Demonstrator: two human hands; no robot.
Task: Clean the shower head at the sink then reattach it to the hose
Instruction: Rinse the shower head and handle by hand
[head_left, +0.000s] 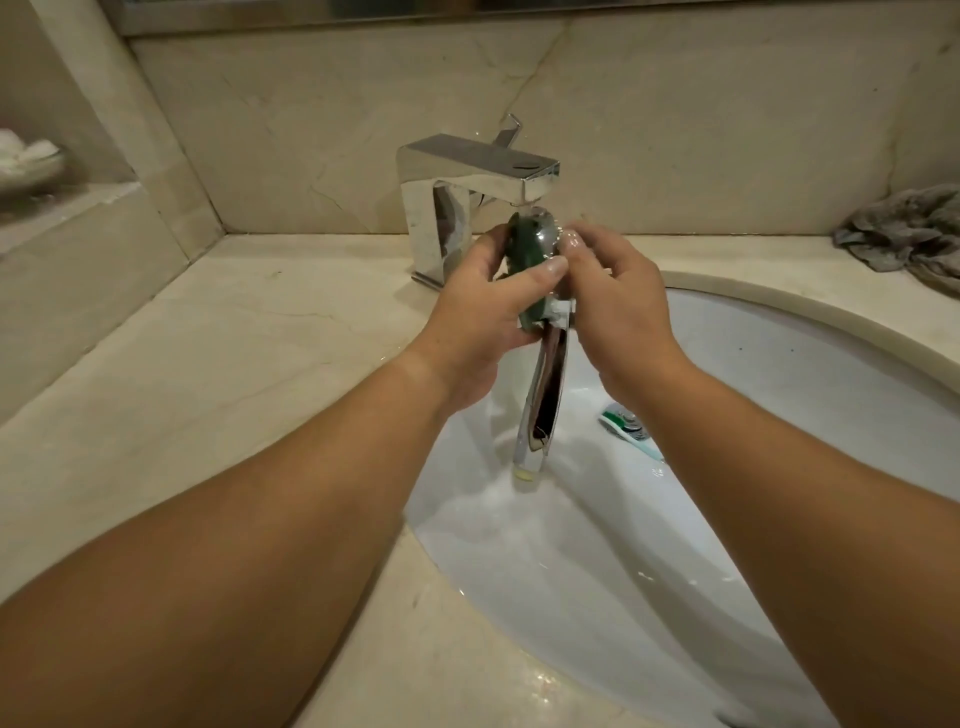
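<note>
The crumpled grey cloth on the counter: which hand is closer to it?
Right. The right hand holds the shower head over the sink, on the side toward the cloth. The left hand, pressing a green scrubber, is farther away.

I've got a single head-worn wide-angle view, looking forward and down, close over the sink (779, 364) basin that fills the frame toward 4 o'clock. The faucet (467, 182) sits near 12 o'clock against the marble wall, and both forearms enter from 6 to 8 and 4 to 5 o'clock. There's no second view to overlap with.
</note>
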